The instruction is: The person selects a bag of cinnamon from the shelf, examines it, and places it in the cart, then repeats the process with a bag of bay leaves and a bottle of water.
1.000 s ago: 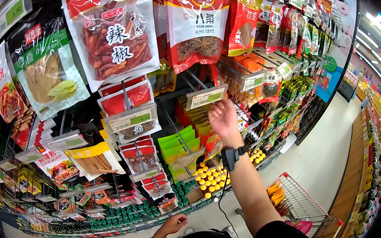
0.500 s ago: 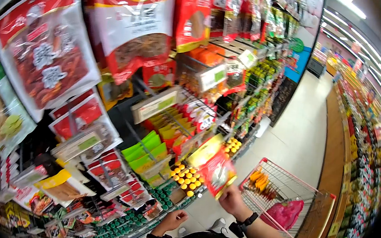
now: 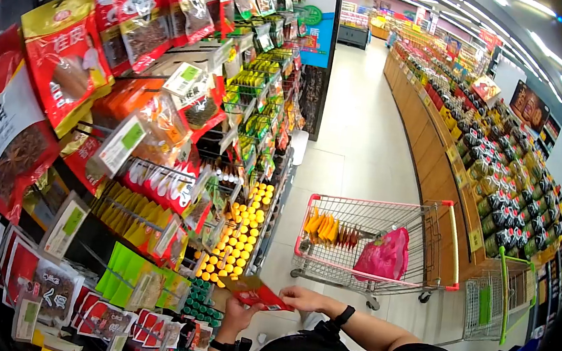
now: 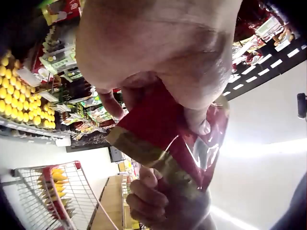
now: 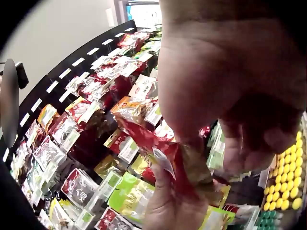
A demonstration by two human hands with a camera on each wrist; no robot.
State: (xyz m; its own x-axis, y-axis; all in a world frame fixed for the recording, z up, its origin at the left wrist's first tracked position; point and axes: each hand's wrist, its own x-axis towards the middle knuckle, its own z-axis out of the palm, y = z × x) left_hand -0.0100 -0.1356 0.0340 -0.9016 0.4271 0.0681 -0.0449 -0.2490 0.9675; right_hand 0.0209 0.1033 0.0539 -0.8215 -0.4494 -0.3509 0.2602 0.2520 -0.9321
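Observation:
A red and gold packet (image 3: 255, 292) is held between both hands in front of the body. The left hand (image 3: 238, 315) pinches its left part, thumb on the packet's face. At its right end the right hand (image 3: 308, 301) grips the edge. In the left wrist view the left hand (image 4: 158, 52) has its thumb against the shiny red packet (image 4: 158, 120), and the right hand (image 4: 148, 199) is by the gold edge. The right wrist view shows the right hand (image 5: 230, 91) above the packet (image 5: 180, 167), with the left hand (image 5: 172, 206) below.
A shopping cart (image 3: 366, 276) with yellow packets (image 3: 322, 227) and a pink bag (image 3: 383, 254) stands to the right. Hanging spice packets (image 3: 68, 64) fill the rack at left. A second cart (image 3: 495, 304) and a bottle display (image 3: 502, 180) are further right.
The right hand has come down from the rack with the packet and moved toward the left hand, which has taken hold too. The head view has swung right, toward the aisle and cart.

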